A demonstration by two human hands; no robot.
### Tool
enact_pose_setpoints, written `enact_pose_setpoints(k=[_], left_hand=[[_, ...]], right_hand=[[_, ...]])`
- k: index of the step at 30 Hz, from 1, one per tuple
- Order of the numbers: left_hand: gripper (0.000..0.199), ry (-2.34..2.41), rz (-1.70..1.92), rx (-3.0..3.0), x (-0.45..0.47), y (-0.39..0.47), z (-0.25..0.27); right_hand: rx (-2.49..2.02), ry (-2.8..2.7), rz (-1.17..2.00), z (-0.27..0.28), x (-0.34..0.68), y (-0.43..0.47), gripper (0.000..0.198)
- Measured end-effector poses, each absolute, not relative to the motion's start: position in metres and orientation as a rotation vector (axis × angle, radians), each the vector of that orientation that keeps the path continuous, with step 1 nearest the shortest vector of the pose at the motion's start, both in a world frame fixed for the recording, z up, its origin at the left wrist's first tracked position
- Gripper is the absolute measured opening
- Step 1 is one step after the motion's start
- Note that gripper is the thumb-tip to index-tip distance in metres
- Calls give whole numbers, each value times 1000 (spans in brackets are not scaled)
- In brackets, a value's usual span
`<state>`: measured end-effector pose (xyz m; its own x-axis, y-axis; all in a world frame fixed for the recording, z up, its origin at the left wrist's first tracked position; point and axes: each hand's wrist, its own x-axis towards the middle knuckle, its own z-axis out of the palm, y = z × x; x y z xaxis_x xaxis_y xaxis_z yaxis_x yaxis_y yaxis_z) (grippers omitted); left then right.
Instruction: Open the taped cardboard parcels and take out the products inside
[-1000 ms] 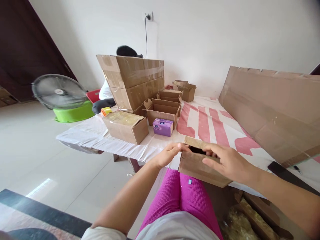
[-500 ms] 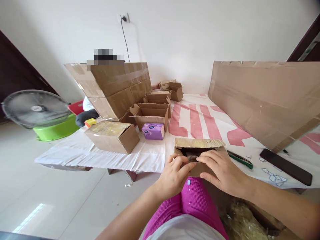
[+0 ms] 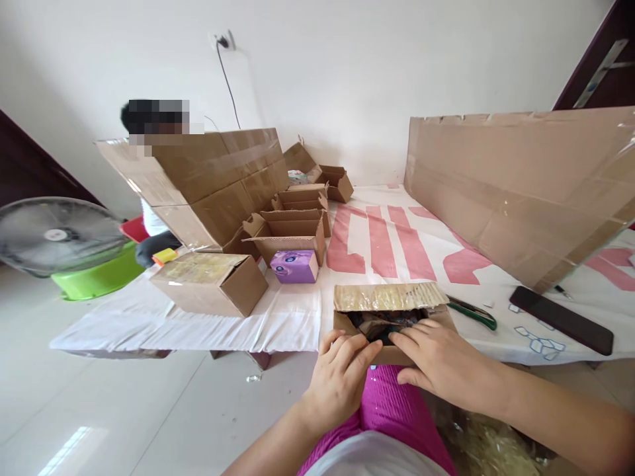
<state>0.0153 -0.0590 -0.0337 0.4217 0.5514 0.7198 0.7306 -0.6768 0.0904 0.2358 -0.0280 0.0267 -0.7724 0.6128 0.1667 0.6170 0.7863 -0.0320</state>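
A small cardboard box [image 3: 342, 322] sits at the table's near edge, in front of my lap. Its taped far flap is raised, and dark, crumpled contents [image 3: 381, 324] show inside, too jumbled to make out. My left hand [image 3: 342, 370] grips the box's near edge at the left, fingers curled over the rim. On the right, my right hand [image 3: 436, 357] holds the same edge, its fingertips just inside the opening and the thumb on the outer front wall. A green utility knife [image 3: 473, 313] lies right of the box.
Left of me are a purple tissue box [image 3: 296, 266], a taped carton [image 3: 208, 281] and open cartons [image 3: 292, 231]. A black phone [image 3: 560, 320] lies right. Large cardboard panels [image 3: 516, 192] stand on both sides. Another person [image 3: 153, 119] sits behind the left stack, near a fan [image 3: 59, 235].
The far flap stands more upright and the box opening is wider, showing more contents. At the back, a carton has tipped up beside the other person's stack. My view has shifted slightly.
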Motion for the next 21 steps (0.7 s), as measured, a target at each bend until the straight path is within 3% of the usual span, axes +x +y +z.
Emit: enact_pose_setpoints(k=[8,13,17,21], left_hand=[[36,-1141,-1124,-2471,16,-63,-29],[37,-1144,-1107,-2483,17,-64,-29],[36,-1195,-1057,-2456,19,-64,-24],[36,-1328,-1011,-2380,19,-63,-22]], right_hand=[[-936,-2711,-323,30,239,-25,45],[-1183,-2538,-535,42,250,-13,68],[-1409,-2600,-537,40,264,2,79],[-1495,-2627,-365,35,275,17,67]])
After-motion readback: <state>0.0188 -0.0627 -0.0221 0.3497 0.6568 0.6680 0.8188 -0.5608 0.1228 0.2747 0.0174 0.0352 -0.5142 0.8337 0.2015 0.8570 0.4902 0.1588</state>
